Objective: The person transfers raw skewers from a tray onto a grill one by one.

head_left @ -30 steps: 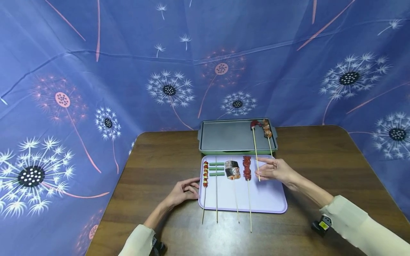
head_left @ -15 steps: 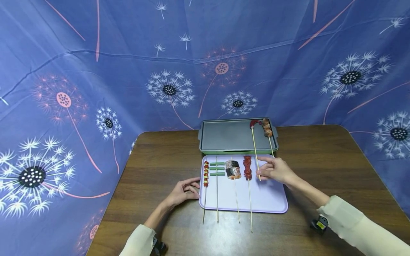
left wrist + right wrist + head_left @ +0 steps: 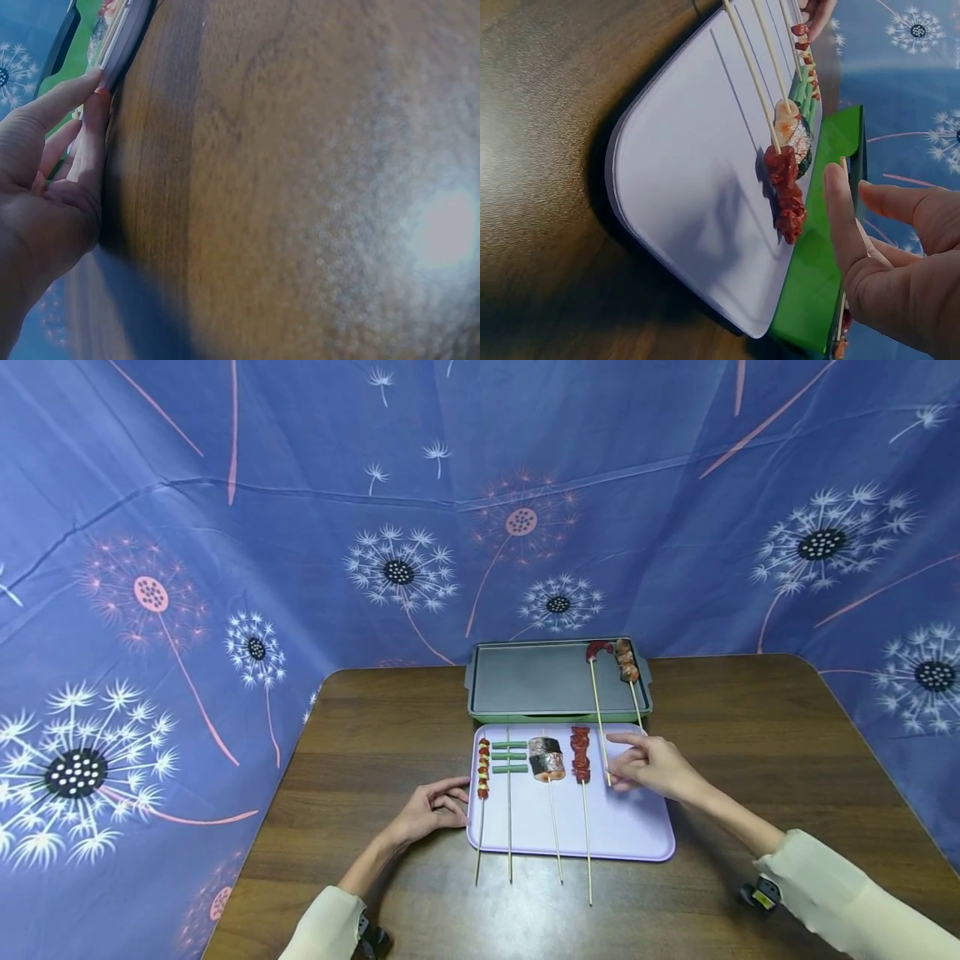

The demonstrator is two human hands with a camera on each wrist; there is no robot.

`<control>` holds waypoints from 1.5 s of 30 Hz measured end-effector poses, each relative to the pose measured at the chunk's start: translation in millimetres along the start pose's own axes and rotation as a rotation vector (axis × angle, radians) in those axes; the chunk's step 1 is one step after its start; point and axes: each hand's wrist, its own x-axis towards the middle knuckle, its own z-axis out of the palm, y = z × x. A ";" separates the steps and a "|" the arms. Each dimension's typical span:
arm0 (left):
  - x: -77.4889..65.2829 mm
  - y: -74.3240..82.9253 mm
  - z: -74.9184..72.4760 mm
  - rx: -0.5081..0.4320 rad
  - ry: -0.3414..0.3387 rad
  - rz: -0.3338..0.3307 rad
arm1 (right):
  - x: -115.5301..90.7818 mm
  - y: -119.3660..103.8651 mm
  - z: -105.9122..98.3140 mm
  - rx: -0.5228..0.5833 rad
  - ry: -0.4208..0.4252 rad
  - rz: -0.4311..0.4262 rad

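A skewer with a curved dark-red piece (image 3: 595, 650) leans from the grill pan (image 3: 525, 681) out over the lilac tray (image 3: 630, 827). Around its lower stick my right hand (image 3: 654, 766) hovers; in the right wrist view, thumb and fingers stand apart on either side of the stick end (image 3: 844, 162). My left hand (image 3: 429, 812) touches the tray's left rim with loosely bent fingers, holding no skewer. On the tray lie a red-and-yellow skewer (image 3: 483, 768), a skewer of green pieces (image 3: 509, 757), a fish skewer (image 3: 547, 760) and a red meat skewer (image 3: 581, 754).
A skewer of brown meat (image 3: 627, 662) lies at the pan's right end. Pan and tray stand close together on a wooden table (image 3: 382, 718), the pan behind. Several stick ends overhang the tray's front edge. A blue dandelion-print cloth (image 3: 300, 527) hangs behind the table.
My right hand's thumb and fingers have come off the stick and shifted slightly right. The curved-piece skewer stays where it was, and my left hand has kept its place.
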 end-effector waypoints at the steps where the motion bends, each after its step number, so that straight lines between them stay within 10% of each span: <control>1: 0.0 0.1 0.1 -0.001 -0.001 -0.001 | -2.6 0.0 -0.6 -0.004 -0.004 -0.006; 20: -2.2 2.2 -5.0 0.029 -0.009 0.004 | -58.5 17.2 7.9 0.085 -0.289 -0.256; 34: -0.2 1.7 -2.5 0.044 0.009 -0.009 | -80.9 47.9 53.6 0.337 -0.379 -0.115; 45: 0.7 2.5 -0.5 0.038 0.010 -0.008 | -86.1 61.7 88.0 0.416 -0.273 -0.033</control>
